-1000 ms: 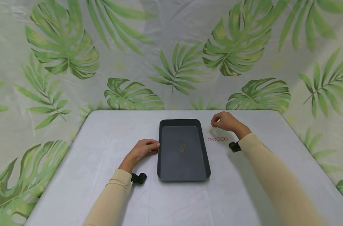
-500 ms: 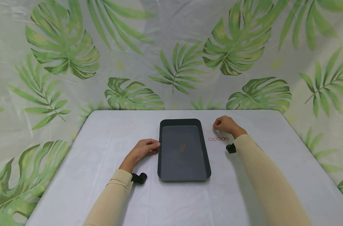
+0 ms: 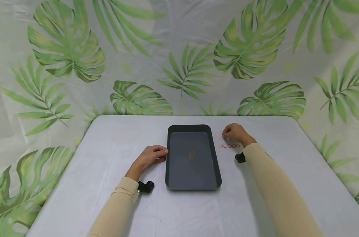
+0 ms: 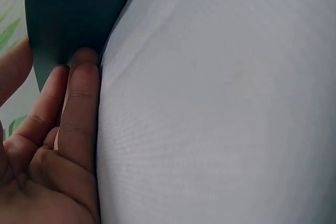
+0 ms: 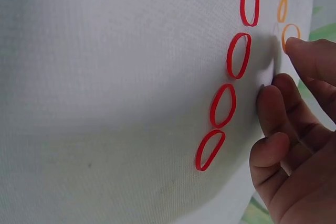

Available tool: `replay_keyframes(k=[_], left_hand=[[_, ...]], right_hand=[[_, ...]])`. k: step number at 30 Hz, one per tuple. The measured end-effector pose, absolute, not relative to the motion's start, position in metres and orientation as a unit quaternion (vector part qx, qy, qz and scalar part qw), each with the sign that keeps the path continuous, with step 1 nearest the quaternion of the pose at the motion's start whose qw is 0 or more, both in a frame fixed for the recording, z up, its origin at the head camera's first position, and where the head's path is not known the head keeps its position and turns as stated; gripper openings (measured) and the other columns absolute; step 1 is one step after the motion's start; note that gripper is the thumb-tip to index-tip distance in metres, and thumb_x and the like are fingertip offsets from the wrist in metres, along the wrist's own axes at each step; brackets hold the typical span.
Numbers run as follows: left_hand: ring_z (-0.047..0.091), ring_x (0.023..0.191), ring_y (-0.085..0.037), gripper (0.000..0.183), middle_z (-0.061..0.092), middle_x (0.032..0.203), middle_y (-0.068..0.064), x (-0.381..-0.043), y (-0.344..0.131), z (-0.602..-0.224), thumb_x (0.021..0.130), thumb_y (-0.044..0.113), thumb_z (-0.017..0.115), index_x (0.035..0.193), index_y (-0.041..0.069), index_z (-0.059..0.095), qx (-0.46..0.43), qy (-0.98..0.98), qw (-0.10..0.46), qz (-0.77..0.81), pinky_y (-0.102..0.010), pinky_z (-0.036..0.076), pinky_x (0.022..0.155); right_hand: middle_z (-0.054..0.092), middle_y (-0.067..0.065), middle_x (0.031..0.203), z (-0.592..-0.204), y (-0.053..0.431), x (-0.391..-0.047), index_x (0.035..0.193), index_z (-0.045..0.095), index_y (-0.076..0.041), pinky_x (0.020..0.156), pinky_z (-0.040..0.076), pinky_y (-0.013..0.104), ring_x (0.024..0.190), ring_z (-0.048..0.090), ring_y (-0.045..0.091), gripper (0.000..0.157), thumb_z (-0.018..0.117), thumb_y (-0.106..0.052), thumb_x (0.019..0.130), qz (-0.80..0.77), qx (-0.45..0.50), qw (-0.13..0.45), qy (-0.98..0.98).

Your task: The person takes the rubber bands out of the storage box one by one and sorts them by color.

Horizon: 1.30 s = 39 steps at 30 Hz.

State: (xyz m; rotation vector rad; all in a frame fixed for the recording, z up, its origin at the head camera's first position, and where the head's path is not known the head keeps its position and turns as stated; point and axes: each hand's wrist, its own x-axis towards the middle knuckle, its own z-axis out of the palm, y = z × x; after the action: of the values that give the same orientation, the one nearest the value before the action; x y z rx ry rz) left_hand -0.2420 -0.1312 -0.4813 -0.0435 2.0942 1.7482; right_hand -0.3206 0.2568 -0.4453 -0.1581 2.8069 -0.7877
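Observation:
My left hand (image 3: 151,155) lies at the left side of a dark grey baking tray (image 3: 216,171). In the left wrist view its fairly straight fingers (image 4: 79,108) touch the tray's outer wall, with the thumb at the rim. Inside the tray lie two orange rubber bands (image 3: 192,152). Right of the tray, my right hand (image 3: 235,132) is low over the table, its thumb and fingers drawn together at an orange rubber band (image 5: 290,25); the thumb covers the band's lower end. Beside it lies another orange rubber band (image 5: 282,8). The right hand's other fingers are curled.
A row of several red rubber bands (image 3: 229,145) lies on the white table (image 3: 123,131), just nearer than the right hand. Behind the table hangs a leaf-print cloth (image 3: 182,65). Black wrist cameras (image 3: 146,187) sit on both wrists.
My right hand has come down and slightly nearer with an orange rubber band, which now shows at the table beside the other orange one. My left hand has stayed at the tray.

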Motion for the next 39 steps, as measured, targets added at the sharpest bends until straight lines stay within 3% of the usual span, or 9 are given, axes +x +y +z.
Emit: replay_keyframes(k=[25, 39], left_hand=[[0.064, 0.092, -0.010, 0.027, 0.068, 0.103, -0.004, -0.2417, -0.1299, -0.4808, 0.096, 0.017, 0.067, 0.117, 0.000, 0.068, -0.025, 0.751, 0.203, 0.628, -0.027, 0.059, 0.088], [0.064, 0.092, -0.009, 0.030, 0.068, 0.105, -0.003, -0.2412, -0.1318, -0.4808, 0.096, 0.017, 0.065, 0.119, -0.003, 0.067, -0.012, 0.741, 0.206, 0.639, -0.027, 0.058, 0.090]], right_hand=[[0.069, 0.011, 0.089, -0.4516, 0.2577, -0.3219, 0.092, 0.072, -0.002, 0.080, 0.047, 0.035, 0.086, 0.056, 0.024, 0.014, 0.065, -0.013, 0.090, -0.248, -0.068, 0.104, 0.961], [0.070, 0.017, 0.111, -0.4425, 0.2545, -0.3186, 0.106, 0.073, -0.003, 0.092, 0.049, 0.046, 0.101, 0.059, 0.029, 0.023, 0.056, -0.017, 0.098, -0.250, -0.070, 0.105, 0.960]])
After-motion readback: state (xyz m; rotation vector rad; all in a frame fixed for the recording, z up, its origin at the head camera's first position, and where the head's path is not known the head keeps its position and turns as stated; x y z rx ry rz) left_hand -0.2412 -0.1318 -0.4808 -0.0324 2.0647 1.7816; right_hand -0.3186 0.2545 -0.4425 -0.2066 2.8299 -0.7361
